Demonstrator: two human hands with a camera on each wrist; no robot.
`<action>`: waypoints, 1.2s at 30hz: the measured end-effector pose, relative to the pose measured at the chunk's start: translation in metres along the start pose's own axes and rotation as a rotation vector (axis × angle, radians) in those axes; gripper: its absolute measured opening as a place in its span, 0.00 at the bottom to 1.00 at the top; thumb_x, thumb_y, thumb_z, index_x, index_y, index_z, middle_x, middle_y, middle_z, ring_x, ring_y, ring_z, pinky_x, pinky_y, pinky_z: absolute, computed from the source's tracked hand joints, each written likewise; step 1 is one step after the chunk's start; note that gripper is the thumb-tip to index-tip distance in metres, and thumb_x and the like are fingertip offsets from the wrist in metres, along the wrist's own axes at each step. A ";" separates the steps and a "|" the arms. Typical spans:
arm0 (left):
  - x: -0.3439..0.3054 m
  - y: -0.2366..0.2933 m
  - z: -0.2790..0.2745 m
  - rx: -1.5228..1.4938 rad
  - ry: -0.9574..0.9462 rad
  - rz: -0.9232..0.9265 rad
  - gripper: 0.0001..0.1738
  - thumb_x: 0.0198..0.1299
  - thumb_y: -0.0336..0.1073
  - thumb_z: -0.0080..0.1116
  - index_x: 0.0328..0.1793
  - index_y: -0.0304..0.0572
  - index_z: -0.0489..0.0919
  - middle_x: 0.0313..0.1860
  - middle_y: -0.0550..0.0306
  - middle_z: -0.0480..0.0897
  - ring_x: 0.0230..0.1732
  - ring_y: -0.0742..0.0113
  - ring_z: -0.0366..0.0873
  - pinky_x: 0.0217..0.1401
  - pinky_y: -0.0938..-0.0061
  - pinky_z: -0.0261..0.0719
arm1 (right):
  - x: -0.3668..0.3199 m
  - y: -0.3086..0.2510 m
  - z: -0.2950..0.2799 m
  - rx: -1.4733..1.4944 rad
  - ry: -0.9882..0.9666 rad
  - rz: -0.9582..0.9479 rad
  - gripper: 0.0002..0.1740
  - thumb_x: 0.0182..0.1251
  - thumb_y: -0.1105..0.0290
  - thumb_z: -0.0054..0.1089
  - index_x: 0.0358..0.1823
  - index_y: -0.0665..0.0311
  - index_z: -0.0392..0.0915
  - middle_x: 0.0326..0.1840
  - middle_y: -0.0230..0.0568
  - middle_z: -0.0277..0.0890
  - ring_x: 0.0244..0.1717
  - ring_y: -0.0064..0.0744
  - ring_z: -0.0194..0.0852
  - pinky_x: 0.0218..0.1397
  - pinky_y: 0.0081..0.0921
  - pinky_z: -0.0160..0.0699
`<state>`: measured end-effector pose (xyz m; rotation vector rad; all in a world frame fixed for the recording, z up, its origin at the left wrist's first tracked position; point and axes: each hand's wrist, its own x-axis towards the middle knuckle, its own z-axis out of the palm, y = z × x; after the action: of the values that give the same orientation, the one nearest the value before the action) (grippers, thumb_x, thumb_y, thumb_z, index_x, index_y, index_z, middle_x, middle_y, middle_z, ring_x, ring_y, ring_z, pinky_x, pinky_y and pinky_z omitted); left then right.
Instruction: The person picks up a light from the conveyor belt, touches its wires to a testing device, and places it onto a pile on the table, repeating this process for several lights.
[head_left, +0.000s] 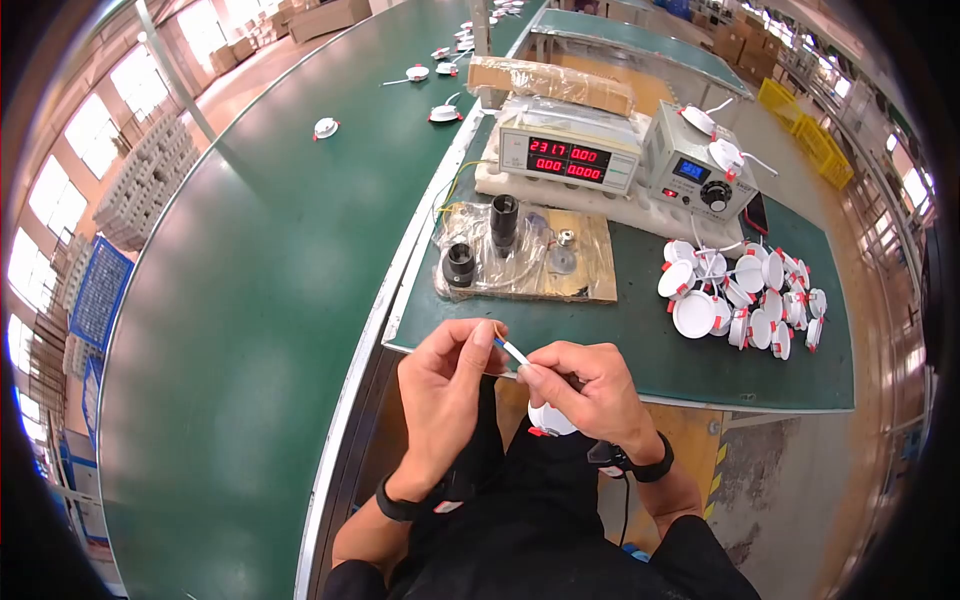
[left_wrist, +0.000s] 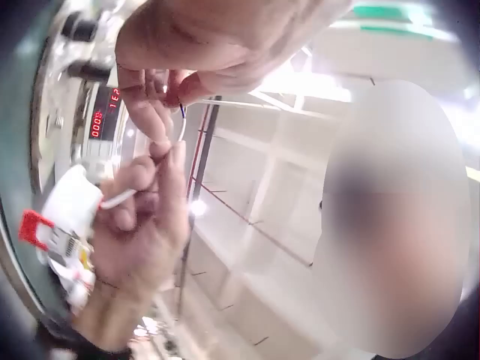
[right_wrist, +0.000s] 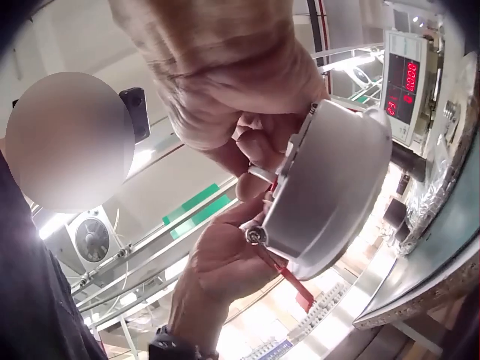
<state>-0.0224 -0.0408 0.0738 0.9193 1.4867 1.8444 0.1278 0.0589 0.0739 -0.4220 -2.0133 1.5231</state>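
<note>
On the near side of the meter (head_left: 570,162), the left hand (head_left: 440,385) pinches thin wire ends (head_left: 499,341) between thumb and finger, while the right hand (head_left: 592,392) pinches the white cable (head_left: 516,353) they come from. The downlight (head_left: 552,420) hangs beneath the right hand, also nearer than the meter and partly covered in the head view; the right wrist view bares its smooth, rounded side, a red tab (right_wrist: 298,291) and a coiled metal spring (right_wrist: 256,235). Across from the meter, that view alone shows a round fan (right_wrist: 91,238). The head view takes in the whole lamp pile (head_left: 748,272), right of the meter and nearer: flat white discs with red tabs. Just before the meter, a brown board (head_left: 600,270) under wrinkled clear film carries two black cylindrical sockets (head_left: 503,222).
</note>
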 end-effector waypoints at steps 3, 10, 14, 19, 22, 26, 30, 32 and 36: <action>-0.006 -0.004 0.006 0.091 0.014 0.081 0.17 0.79 0.38 0.53 0.53 0.28 0.85 0.40 0.57 0.86 0.40 0.78 0.81 0.48 0.80 0.79 | 0.001 0.000 0.000 -0.010 0.030 0.011 0.08 0.77 0.72 0.60 0.42 0.71 0.84 0.23 0.34 0.82 0.25 0.16 0.80 0.29 0.16 0.75; 0.000 -0.007 0.014 -0.241 -0.207 -0.250 0.20 0.78 0.39 0.56 0.63 0.29 0.82 0.50 0.55 0.88 0.50 0.76 0.81 0.56 0.76 0.80 | 0.000 0.012 0.009 0.062 0.125 0.028 0.08 0.76 0.72 0.61 0.44 0.71 0.83 0.22 0.34 0.81 0.23 0.14 0.75 0.26 0.19 0.70; 0.015 -0.011 0.013 0.028 -0.136 -0.026 0.18 0.76 0.38 0.59 0.63 0.32 0.83 0.54 0.53 0.88 0.53 0.74 0.82 0.61 0.74 0.79 | -0.005 0.009 0.005 -0.003 0.135 0.049 0.09 0.76 0.71 0.60 0.43 0.71 0.83 0.21 0.35 0.81 0.22 0.15 0.75 0.26 0.19 0.70; 0.034 -0.010 0.007 -0.069 -0.328 -0.064 0.17 0.74 0.34 0.60 0.63 0.30 0.82 0.52 0.45 0.88 0.54 0.64 0.86 0.62 0.69 0.81 | -0.005 0.010 0.000 0.039 0.075 0.147 0.11 0.78 0.70 0.59 0.43 0.72 0.83 0.21 0.34 0.80 0.23 0.15 0.75 0.26 0.19 0.71; 0.033 -0.023 0.021 -0.222 -0.271 -0.121 0.19 0.76 0.35 0.58 0.66 0.30 0.80 0.52 0.43 0.88 0.51 0.61 0.87 0.57 0.70 0.84 | -0.003 0.014 0.001 0.200 0.117 0.261 0.13 0.79 0.68 0.57 0.43 0.73 0.82 0.23 0.32 0.79 0.24 0.16 0.73 0.27 0.18 0.70; 0.032 -0.039 0.027 -0.430 -0.260 -0.327 0.34 0.78 0.50 0.52 0.80 0.34 0.64 0.67 0.43 0.79 0.59 0.63 0.82 0.61 0.67 0.80 | 0.004 0.026 -0.005 0.315 0.176 0.236 0.15 0.82 0.66 0.54 0.44 0.71 0.82 0.25 0.30 0.76 0.22 0.14 0.67 0.27 0.17 0.67; 0.018 -0.058 0.022 -0.273 -0.631 -0.444 0.33 0.73 0.43 0.60 0.78 0.33 0.66 0.63 0.56 0.77 0.66 0.70 0.73 0.68 0.69 0.73 | 0.014 0.046 -0.024 0.350 0.243 0.319 0.16 0.83 0.63 0.52 0.41 0.69 0.81 0.27 0.32 0.80 0.21 0.09 0.63 0.24 0.13 0.64; 0.014 -0.065 0.026 -0.391 -0.610 -0.590 0.27 0.65 0.29 0.66 0.69 0.36 0.72 0.58 0.58 0.79 0.59 0.73 0.77 0.64 0.73 0.75 | 0.021 0.061 -0.030 0.351 0.229 0.342 0.16 0.83 0.62 0.52 0.41 0.67 0.80 0.27 0.31 0.80 0.19 0.11 0.62 0.23 0.13 0.60; 0.029 -0.080 0.032 -0.356 -0.533 -0.713 0.25 0.64 0.27 0.65 0.67 0.36 0.72 0.55 0.54 0.81 0.52 0.69 0.83 0.53 0.75 0.83 | 0.038 0.083 -0.046 0.227 0.264 0.329 0.17 0.83 0.62 0.52 0.40 0.67 0.81 0.27 0.32 0.80 0.19 0.11 0.63 0.22 0.14 0.62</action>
<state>-0.0112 0.0163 0.0039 0.5386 0.9338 1.1590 0.1189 0.1411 0.0131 -0.8442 -1.6035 1.7622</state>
